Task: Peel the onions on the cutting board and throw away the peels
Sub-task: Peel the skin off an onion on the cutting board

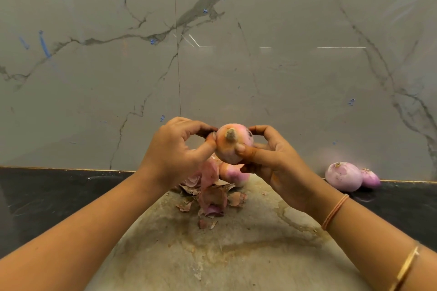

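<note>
Onion (233, 145) sat between both of our hands, lifted above the far end of the cutting board (236, 243), with its stubby root end turned back toward us, so its long axis ran roughly from our eyes to the wall. Our left hand (176, 149) pinched it from the left, thumb tip on the orange-tinted side and forefinger curled over the top. Our right hand (272, 160) cupped it from the right and below, thumb pressed just beside the root stub and forefinger hooked over the far shoulder. Both hands were closed on it, neither open; we judged the right thumb to be the one nearer the root, and so the likelier to lift the next strip of skin away from it.

Most of the bulb looked pale and already stripped, so we took this one to be nearly done. Directly under it lay a pile of peels (210, 196), papery and pink, and beside them another onion (234, 173) resting on the board. Two peeled onions (344, 176) lay touching each other on the dark counter (59, 194), well apart to the right, close against the grey veined marble wall (212, 54). No bin showed anywhere, so the peels remained to be cleared.
</note>
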Motion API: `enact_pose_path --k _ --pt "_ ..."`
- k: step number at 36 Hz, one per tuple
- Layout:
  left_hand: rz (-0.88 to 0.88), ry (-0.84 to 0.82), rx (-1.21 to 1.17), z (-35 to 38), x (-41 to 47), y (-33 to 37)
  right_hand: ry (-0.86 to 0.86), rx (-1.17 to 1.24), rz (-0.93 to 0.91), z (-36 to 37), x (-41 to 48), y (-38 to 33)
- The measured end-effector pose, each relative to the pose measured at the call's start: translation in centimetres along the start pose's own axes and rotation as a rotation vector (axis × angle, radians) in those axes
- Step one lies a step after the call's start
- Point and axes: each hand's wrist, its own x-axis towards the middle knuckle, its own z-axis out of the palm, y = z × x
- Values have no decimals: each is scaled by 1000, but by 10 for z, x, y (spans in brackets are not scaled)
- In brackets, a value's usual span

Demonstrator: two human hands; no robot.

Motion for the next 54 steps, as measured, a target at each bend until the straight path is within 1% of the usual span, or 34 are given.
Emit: enact_pose_path --k 6,12,15,20,22,26,28,32,37,41,43,47,50,52,54 --pt "12 15 3 -1 -1 3 -20 117 -2 -6 2 -1" --pt "-33 -128 -97 1 -5 7 -55 47 -7 -10 3 1" --pt "-61 -143 -111 0 -4 6 -5 3 -24 -9 3 2" --pt "-109 -143 -155 1 -4 7 65 -286 -148 -1 3 1" --pt "-143 -127 -183 2 -3 7 50 -402 -164 2 1 2" --pt "-190 -127 -169 4 -4 6 19 -733 -206 8 -1 3" --pt "-222 -145 -169 6 -4 8 3 -811 -210 9 -1 4" --pt "-250 -153 -139 6 -5 9 14 -889 -238 7 -1 4" --pt "-196 -108 -20 5 -4 10 25 -933 -289 4 0 4" --pt "-71 -14 125 4 -4 5 0 -971 -334 5 0 7" --pt "-58 22 151 3 -3 3 -9 -974 -350 6 0 8" --pt "-98 30 111 4 -4 5 13 -924 -345 6 1 7" --pt "-216 -2 1 7 -6 4 27 -876 -344 5 1 5" --pt "-271 -19 -66 8 -5 2 26 -794 -315 6 0 4" --pt "-303 -22 -125 10 -5 -1 21 -662 -270 6 -1 5"
